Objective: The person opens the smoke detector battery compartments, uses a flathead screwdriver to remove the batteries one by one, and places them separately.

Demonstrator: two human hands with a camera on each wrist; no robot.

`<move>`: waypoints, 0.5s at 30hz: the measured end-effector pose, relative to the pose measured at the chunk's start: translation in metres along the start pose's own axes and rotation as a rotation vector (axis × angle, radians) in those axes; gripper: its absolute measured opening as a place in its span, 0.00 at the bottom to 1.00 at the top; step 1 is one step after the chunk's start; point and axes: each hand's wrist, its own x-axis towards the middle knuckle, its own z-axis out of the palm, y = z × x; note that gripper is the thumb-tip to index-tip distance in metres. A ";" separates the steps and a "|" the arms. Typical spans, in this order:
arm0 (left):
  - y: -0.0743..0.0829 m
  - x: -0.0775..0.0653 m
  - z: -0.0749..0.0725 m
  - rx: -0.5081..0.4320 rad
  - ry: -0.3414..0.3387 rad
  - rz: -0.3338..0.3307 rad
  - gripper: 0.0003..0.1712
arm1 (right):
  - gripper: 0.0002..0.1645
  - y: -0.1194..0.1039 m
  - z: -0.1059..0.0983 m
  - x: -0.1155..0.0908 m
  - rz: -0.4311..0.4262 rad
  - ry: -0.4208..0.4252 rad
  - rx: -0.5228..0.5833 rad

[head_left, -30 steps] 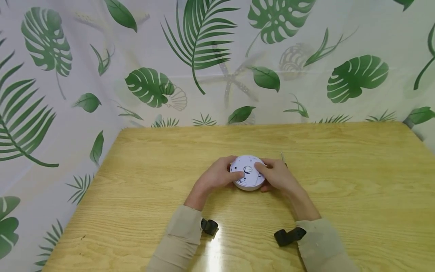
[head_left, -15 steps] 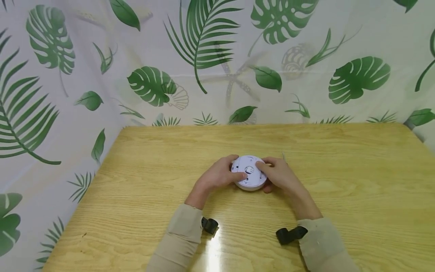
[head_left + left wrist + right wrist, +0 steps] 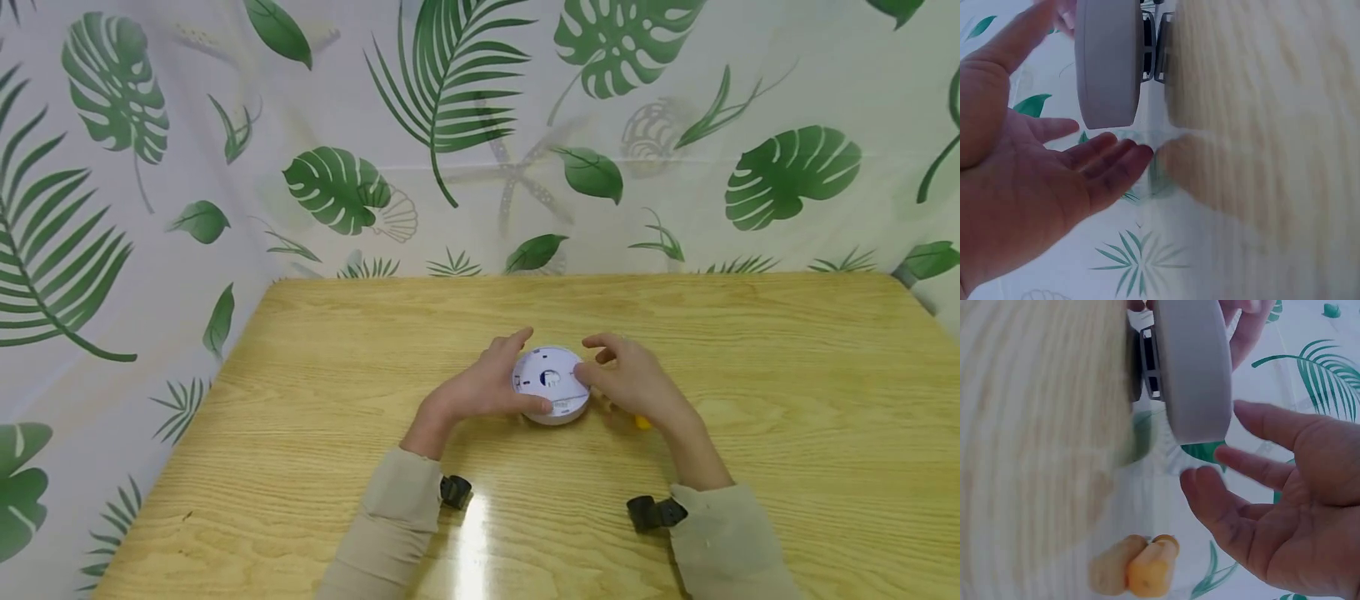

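A round white smoke detector (image 3: 536,385) lies flat on the table, its slotted plate with a centre hole facing up. In the left wrist view its black vented part (image 3: 1148,47) points down to the tabletop. My left hand (image 3: 491,383) is at its left side, thumb over the near rim and fingers spread, standing apart from the rim. On the right side, my right hand (image 3: 633,379) has its thumb at the rim, the other fingers loosely bent and clear of it. Behind that hand a yellow handle (image 3: 1150,572) lies on the table, mostly hidden in the head view.
The wood-grain table (image 3: 360,358) reaches back to a white curtain (image 3: 480,225) printed with green leaves, which also runs along the left side. Black wrist mounts (image 3: 455,492) stick out from both sleeves.
The smoke detector's upper plate markings have turned clockwise. Both hands have loosened from its sides, the right one shifting rightward. The yellow handle has come into sight by the right hand.
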 end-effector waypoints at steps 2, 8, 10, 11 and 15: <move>0.002 -0.001 0.001 0.064 -0.021 0.012 0.62 | 0.33 -0.004 0.001 -0.002 -0.064 0.011 -0.071; 0.005 -0.002 0.001 0.113 -0.041 0.042 0.54 | 0.36 -0.013 0.009 -0.005 -0.216 -0.064 -0.179; 0.004 -0.002 0.002 0.119 -0.039 0.048 0.52 | 0.35 -0.013 0.013 -0.005 -0.235 -0.077 -0.182; 0.004 -0.002 0.002 0.118 -0.038 0.049 0.52 | 0.36 -0.014 0.014 -0.005 -0.232 -0.084 -0.179; 0.004 -0.003 0.002 0.116 -0.038 0.042 0.53 | 0.36 -0.012 0.016 -0.003 -0.202 -0.100 -0.180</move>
